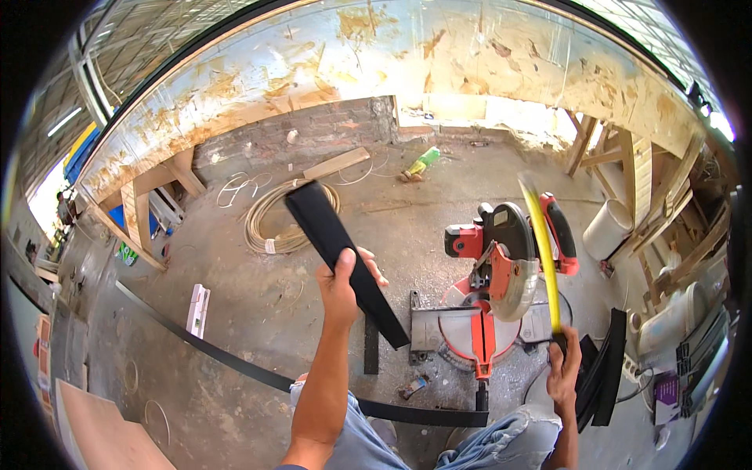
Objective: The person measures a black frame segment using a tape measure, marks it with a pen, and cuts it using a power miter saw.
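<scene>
My left hand (340, 291) is closed around a short black rectangular bar (323, 227), which is held up at a slant above the floor. My right hand (562, 372) grips a tape measure, and its yellow blade (545, 262) sticks upward, curving past the saw's handle. Most of the tape's case is hidden by the fingers. Between the two hands, a red and black miter saw (505, 266) stands on the floor. A long black strip (419, 413) lies across the floor by my knees, and a shorter black piece (371, 345) lies beneath the held bar.
Black strips (603, 368) lean together beside my right hand. A coil of beige cable (262, 223), a wooden board (337, 163) and a green bottle (423, 161) lie farther off. A white bucket (608, 229) stands at the right. A large stained panel (376, 63) on wooden legs spans the back.
</scene>
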